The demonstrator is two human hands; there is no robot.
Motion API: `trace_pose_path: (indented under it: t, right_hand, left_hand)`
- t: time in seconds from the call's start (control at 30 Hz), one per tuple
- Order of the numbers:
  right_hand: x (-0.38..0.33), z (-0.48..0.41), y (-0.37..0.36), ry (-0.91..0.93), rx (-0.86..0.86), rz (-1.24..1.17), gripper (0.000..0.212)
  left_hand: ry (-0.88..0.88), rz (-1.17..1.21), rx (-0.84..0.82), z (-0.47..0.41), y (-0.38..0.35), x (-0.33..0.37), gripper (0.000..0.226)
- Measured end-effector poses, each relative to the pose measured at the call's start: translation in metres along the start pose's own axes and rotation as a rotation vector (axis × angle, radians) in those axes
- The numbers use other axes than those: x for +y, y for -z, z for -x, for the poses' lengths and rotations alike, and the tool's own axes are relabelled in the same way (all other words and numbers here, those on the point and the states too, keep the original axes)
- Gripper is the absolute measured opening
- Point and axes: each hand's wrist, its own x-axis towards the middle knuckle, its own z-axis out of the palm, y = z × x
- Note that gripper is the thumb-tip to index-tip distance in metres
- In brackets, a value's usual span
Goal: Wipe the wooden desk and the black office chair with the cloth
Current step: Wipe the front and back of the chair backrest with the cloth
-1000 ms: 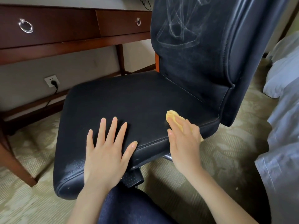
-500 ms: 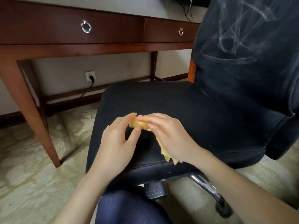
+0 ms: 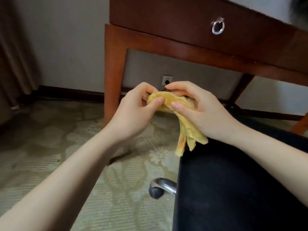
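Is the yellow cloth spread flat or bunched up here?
Bunched. Both the left hand and right hand pinch the cloth in mid-air; its loose folds hang down.

A crumpled yellow cloth (image 3: 173, 100), pinched between the left hand (image 3: 133, 112) and right hand (image 3: 205, 112), dangles by the seat edge of the black office chair (image 3: 233, 180). The reddish-brown wooden desk (image 3: 166, 22) stands behind, its drawer closed.
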Motion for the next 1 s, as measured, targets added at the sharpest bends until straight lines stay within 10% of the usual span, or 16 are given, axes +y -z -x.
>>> trace_pose_path:
  t: [0.57,1.0]
  right_hand:
    - [-0.137,-0.199,0.17,0.176,0.04,-0.108,0.02]
    - [-0.176,-0.198,0.456,-0.269,-0.046,-0.263,0.016]
  left_hand:
    - [0.02,-0.59,-0.227,-0.194,0.153,0.257,0.015]
    - [0.139,0.006,-0.689,-0.332,0.064,0.461,0.02]
